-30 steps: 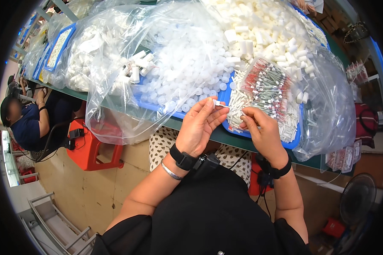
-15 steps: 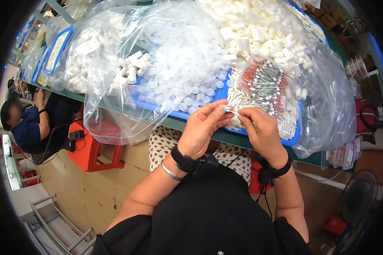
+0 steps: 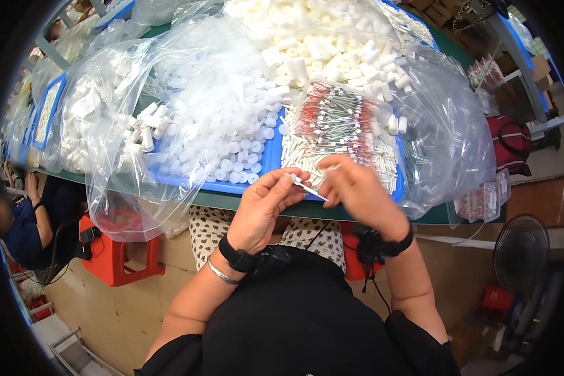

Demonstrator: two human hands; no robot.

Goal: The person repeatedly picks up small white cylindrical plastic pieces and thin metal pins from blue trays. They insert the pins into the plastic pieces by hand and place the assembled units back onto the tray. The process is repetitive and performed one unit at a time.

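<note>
Pinching a thin white stick (image 3: 312,192) in the left hand (image 3: 257,210) by the blue tray's (image 3: 400,186) near side, with the right hand (image 3: 361,193) bent beside the stick's tip, too blurred to tell if gripping anything.

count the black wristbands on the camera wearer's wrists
2: one black wristband on the wrist of the left hand, another black wristband on the wrist of the right hand.

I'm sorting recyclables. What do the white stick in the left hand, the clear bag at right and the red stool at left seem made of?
White stick: perhaps plastic, plain white and smooth-looking; ceramic is possible.
Clear bag: apparently glossy plastic film, see-through and creased.
Red stool: probably smooth moulded plastic, evenly coloured.
</note>
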